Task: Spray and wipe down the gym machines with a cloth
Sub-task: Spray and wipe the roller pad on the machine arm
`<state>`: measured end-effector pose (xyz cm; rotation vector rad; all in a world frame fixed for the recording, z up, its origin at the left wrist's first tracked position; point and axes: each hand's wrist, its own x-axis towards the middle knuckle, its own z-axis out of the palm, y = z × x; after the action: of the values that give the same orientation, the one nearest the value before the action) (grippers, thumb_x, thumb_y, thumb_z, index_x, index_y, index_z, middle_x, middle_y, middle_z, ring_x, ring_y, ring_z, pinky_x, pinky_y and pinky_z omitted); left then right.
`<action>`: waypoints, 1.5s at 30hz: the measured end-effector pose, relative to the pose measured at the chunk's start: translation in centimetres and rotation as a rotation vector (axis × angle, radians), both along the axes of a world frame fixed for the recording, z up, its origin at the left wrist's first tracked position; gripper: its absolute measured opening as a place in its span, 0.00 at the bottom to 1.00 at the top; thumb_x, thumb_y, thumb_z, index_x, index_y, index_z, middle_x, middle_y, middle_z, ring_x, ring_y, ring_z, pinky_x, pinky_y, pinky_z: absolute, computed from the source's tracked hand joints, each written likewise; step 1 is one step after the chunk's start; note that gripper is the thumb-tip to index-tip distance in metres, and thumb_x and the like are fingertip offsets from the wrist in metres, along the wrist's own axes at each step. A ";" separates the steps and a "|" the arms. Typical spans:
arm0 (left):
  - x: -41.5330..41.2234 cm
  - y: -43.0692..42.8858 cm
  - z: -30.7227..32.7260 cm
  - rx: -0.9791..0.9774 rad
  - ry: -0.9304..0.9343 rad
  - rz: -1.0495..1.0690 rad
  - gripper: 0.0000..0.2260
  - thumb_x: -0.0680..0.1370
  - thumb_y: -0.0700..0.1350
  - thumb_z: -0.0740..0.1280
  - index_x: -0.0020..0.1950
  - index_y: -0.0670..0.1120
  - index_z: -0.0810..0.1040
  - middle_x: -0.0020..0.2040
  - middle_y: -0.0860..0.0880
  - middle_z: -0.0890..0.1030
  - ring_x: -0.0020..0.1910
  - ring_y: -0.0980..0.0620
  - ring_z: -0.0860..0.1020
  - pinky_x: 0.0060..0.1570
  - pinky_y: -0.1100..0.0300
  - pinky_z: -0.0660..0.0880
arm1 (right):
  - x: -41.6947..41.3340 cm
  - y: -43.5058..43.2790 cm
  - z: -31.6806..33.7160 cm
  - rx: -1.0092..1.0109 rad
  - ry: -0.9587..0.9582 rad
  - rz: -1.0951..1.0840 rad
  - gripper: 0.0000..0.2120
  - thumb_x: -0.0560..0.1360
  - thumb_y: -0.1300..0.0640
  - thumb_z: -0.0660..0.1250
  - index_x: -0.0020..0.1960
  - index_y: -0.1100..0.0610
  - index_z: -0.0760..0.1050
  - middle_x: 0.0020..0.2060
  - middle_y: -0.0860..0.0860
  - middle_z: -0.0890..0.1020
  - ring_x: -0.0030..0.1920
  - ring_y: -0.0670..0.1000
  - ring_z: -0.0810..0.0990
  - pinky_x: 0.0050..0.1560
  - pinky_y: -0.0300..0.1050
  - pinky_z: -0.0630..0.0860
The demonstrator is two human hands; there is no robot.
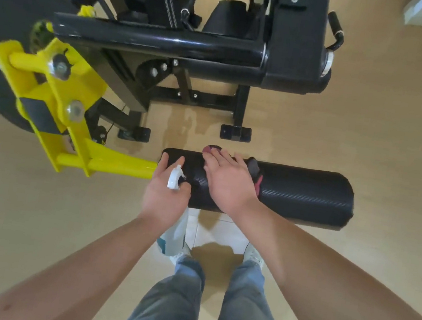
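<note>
Tan floor (344,138), viewed from standing height. The black frame feet (235,133) of the machine stand directly on it. Beside them spreads a pale, glossy patch (179,127) (possibly wet; the blur leaves this uncertain). Nearer, a person's light shoes (253,255) stand at a section of white tiles (218,232).

Both bare forearms reaching forward and down, left hand (166,195) knuckles up, gripping spray bottle (174,179) at the neck, two fingers extended, right hand (228,183) flat, fingers spread, pressing on cloth (254,167)
</note>
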<state>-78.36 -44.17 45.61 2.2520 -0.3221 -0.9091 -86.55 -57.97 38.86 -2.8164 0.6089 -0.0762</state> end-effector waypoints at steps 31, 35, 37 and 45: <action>-3.7 -4.8 1.3 0.022 -0.047 -0.136 0.13 0.83 0.54 0.61 0.45 0.49 0.77 0.40 0.50 0.83 0.40 0.53 0.84 0.43 0.57 0.80 | -14.9 -11.6 3.7 -0.002 0.384 -0.429 0.19 0.86 0.48 0.51 0.66 0.57 0.74 0.58 0.58 0.78 0.57 0.64 0.76 0.58 0.57 0.71; -5.9 -5.9 1.2 0.040 -0.055 -0.173 0.14 0.84 0.53 0.59 0.44 0.48 0.76 0.41 0.47 0.82 0.39 0.51 0.85 0.34 0.63 0.73 | -16.7 -12.4 4.2 0.069 0.380 -0.478 0.17 0.86 0.50 0.54 0.67 0.58 0.73 0.61 0.58 0.76 0.61 0.64 0.73 0.59 0.59 0.73; -6.6 -6.0 1.4 0.020 -0.058 -0.145 0.12 0.85 0.53 0.59 0.48 0.50 0.77 0.46 0.47 0.84 0.38 0.54 0.84 0.35 0.64 0.75 | -16.2 -12.0 4.4 0.117 0.330 -0.461 0.17 0.86 0.50 0.54 0.68 0.56 0.73 0.61 0.58 0.77 0.62 0.63 0.72 0.61 0.58 0.72; -6.6 -5.5 0.9 0.105 -0.018 -0.242 0.24 0.85 0.53 0.58 0.80 0.50 0.63 0.75 0.50 0.73 0.46 0.50 0.85 0.49 0.51 0.82 | -12.0 -8.5 4.8 0.144 0.194 -0.206 0.17 0.86 0.47 0.54 0.72 0.48 0.70 0.68 0.52 0.75 0.69 0.58 0.70 0.70 0.63 0.66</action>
<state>-84.92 -49.66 46.50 2.3527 -0.5775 -1.0517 -98.57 -66.42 43.67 -2.6321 0.9084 0.1967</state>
